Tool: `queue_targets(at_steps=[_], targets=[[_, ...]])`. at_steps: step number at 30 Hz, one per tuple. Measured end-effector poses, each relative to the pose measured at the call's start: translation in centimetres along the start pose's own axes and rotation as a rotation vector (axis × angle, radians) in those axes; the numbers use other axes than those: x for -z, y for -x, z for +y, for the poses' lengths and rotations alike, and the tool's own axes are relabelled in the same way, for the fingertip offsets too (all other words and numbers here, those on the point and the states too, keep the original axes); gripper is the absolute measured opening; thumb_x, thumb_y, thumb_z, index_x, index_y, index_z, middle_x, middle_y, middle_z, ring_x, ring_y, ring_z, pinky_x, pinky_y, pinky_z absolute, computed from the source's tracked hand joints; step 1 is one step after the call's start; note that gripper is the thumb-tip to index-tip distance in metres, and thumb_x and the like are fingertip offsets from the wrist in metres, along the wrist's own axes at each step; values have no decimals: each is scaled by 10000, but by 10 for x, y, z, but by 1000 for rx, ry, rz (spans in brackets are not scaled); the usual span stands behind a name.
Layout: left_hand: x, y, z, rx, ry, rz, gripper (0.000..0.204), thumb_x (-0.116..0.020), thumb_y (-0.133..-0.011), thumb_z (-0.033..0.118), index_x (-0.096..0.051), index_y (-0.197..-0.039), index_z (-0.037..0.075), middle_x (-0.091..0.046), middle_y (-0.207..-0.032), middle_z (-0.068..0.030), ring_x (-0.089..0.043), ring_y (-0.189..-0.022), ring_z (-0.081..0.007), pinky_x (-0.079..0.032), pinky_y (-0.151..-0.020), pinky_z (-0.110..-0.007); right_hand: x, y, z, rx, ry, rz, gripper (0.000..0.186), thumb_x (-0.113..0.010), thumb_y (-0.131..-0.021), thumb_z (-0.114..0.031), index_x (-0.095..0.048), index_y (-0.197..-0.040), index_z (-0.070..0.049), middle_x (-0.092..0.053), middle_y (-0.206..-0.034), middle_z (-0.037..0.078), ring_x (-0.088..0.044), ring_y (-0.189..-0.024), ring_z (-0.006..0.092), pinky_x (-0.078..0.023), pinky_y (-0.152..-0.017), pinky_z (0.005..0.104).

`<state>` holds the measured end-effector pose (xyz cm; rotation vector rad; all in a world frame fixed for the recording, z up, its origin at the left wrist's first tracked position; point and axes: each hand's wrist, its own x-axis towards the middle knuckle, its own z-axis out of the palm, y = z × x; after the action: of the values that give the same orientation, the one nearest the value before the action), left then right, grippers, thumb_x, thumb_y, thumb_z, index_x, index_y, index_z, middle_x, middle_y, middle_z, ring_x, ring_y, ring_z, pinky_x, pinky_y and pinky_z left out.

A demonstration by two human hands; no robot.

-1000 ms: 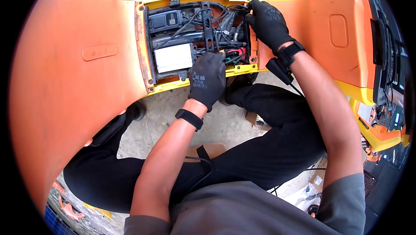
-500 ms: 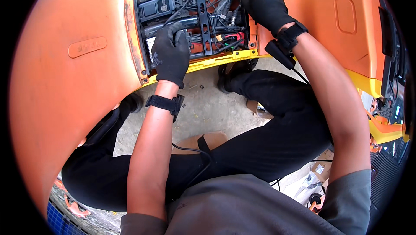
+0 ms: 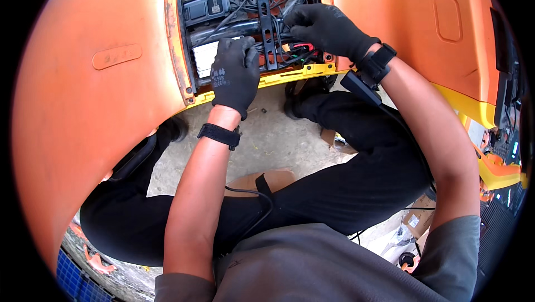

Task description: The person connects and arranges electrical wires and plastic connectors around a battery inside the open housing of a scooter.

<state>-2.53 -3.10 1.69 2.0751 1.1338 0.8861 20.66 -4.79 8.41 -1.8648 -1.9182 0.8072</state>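
An opening in the orange and yellow bodywork shows a compartment packed with black cables [image 3: 278, 2]. My left hand [image 3: 236, 76], in a black glove, is at the compartment's near side with its fingers curled; what they hold, if anything, is hidden. Beside it lies a white-labelled part [image 3: 206, 59]. My right hand [image 3: 337, 33], gloved alike, reaches over the right end of the compartment, fingers bent together among the cables; the fingertips' contents cannot be made out. Between the hands runs a black slotted bracket [image 3: 266, 23]. Red and yellow connectors [image 3: 301, 47] show just below the right hand.
A black box-shaped module [image 3: 205, 9] sits at the compartment's far left. Broad orange panels [image 3: 89, 101] flank the opening. My black-trousered legs [image 3: 345, 185] are spread below it. Cardboard [image 3: 262, 182] lies on the concrete floor, and an orange-yellow part [image 3: 496, 171] is at the right.
My right hand has come from the compartment's far right corner nearer and leftward, over the cables. My left hand has shifted slightly right and nearer, uncovering more of the white label.
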Motion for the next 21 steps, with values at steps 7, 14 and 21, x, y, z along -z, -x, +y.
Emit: queue_targets(at_steps=[7,14,21], targets=[[-6,8,14,64,-85,-106,228,-680,-836,88,-678,-1059,43,-623,-960,-159,-627,-899,-351,-501,-776,-434,-8,4,3,53,55,90,227,-656,-866,-87,-616,-1089,-67,-683,-942,128,-673,-881,291,-537,-814,385],[-9,8,11,34,-63,-79,223,-673,-848,126,-660,-1060,58,-609,-1005,-163,-645,-890,-369,-525,-760,-460,-12,-11,-9,45,-116,93,203,-613,-921,-89,-579,-1114,-34,-668,-958,82,-654,-878,182,-535,-829,343],[-16,12,17,-27,-1,-40,224,-651,-857,83,-651,-1079,47,-634,-1019,-157,-643,-936,-358,-520,-796,-433,-29,-19,29,213,312,-40,247,-564,-908,-50,-555,-1154,-55,-682,-964,150,-668,-927,345,-523,-842,423]])
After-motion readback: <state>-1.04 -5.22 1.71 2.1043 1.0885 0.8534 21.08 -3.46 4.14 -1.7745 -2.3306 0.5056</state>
